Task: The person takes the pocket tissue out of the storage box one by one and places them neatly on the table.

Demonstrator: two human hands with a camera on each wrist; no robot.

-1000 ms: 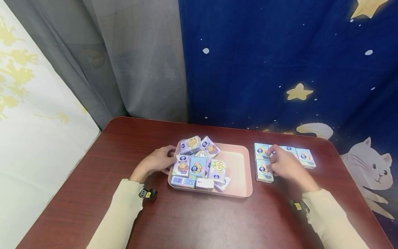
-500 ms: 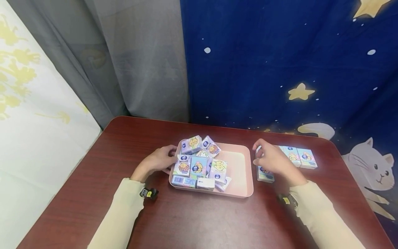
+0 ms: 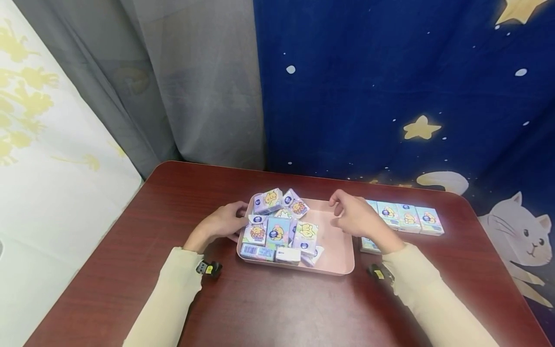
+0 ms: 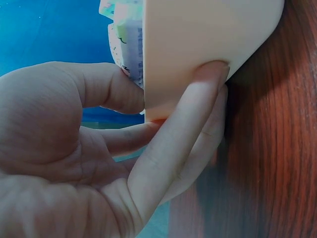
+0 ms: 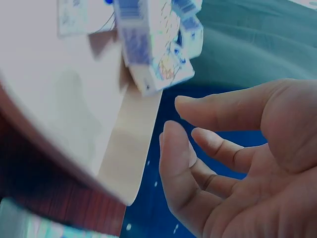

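Observation:
A pink tray (image 3: pixel 342 264) holds several small tissue packs (image 3: pixel 278 230), heaped over its left part. My left hand (image 3: pixel 222 221) grips the tray's left wall; in the left wrist view the hand (image 4: pixel 143 144) has its thumb at the rim and fingertips against the outer side. Over the tray's right edge is my right hand (image 3: pixel 359 217), with nothing between its parted thumb and fingers, as the right wrist view shows of the hand (image 5: pixel 247 158). Right of the tray lie more packs (image 3: pixel 408 218) in a row, and one pack (image 3: pixel 369 246) below it, partly hidden by the right hand.
The brown table (image 3: pixel 277 308) extends around the tray. Behind it hang a grey curtain (image 3: pixel 212 86) and a blue curtain (image 3: pixel 338 96) with stars and a cat print. A white cloth (image 3: pixel 65 193) with yellow patterns is at the left.
My right hand has moved left from the packs on the table to the tray's right edge, uncovering part of the row. My left hand still holds the tray.

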